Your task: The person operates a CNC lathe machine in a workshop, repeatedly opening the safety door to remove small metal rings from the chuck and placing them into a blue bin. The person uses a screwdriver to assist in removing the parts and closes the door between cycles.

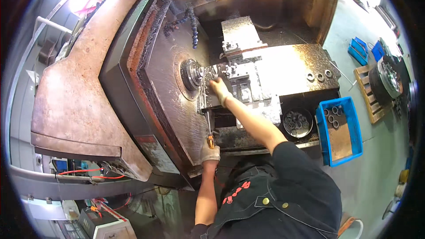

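My left hand (211,154), in a pale glove, is closed around an air blow gun (210,141) with an orange body. Its long thin metal nozzle points up toward the tool slide of a lathe. My right hand (219,87), also gloved, reaches in among the metal tool holders (230,70), just right of the round chuck (191,74). Its fingertips are small and blend with the metal, so what they touch cannot be made out. Dark chips cling around the slide between both hands.
Three metal rings (319,77) stand on the bright machine cover (287,66). A round pan (297,123) holds several rings, and a blue crate (357,144) has a few more. The sloped machine door (84,79) is at left. A wooden pallet (369,102) lies far right.
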Tool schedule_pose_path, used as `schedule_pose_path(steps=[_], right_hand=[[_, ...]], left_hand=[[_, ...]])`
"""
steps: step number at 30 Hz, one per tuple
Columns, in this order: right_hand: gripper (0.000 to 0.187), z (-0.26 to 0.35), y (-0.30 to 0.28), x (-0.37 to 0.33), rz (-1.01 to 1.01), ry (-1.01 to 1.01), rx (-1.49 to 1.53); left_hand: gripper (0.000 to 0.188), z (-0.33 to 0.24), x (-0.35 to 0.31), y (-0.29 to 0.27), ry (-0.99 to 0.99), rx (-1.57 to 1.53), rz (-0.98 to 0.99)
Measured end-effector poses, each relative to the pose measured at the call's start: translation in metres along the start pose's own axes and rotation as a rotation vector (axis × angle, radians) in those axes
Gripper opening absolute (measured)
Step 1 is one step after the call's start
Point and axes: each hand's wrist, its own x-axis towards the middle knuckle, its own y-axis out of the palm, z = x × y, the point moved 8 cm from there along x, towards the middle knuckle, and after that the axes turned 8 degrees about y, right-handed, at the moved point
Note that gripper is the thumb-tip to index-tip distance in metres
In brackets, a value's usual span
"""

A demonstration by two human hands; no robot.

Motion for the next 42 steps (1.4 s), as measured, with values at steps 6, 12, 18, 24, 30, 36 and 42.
schedule_pose_path(steps=[6, 12, 18, 24, 30, 36, 42], right_hand=[[0.072, 0.018, 0.031, 0.063, -0.087, 0.180, -0.111], [0.073, 0.022, 0.029, 0.098, -0.014, 0.053, -0.332], [0.078, 0.052, 0.037, 0.085, -0.056, 0.024, -0.783], [0.056, 0.036, 0.035, 0.090, 0.052, 0.141, -0.252], [0.077, 0.022, 0.043, 0.094, 0.094, 0.146, -0.380], [0.077, 0.017, 0.048, 0.099, 0.146, 0.130, -0.175], [0.037, 0.007, 0.020, 0.126, -0.032, 0.142, 0.139]], left_hand=[[0.034, -0.012, 0.025, -0.015, -0.159, 0.159, 0.027], [0.041, 0.000, 0.046, 0.006, -0.155, 0.184, 0.101], [0.039, -0.010, 0.071, 0.006, -0.185, 0.130, 0.083], [0.022, -0.031, 0.111, 0.001, -0.018, 0.250, -0.044], [0.033, -0.047, 0.132, -0.007, -0.158, 0.258, 0.053], [0.032, -0.065, 0.131, -0.015, -0.161, 0.355, 0.064], [0.034, -0.070, 0.135, -0.007, -0.130, 0.316, 0.075]])
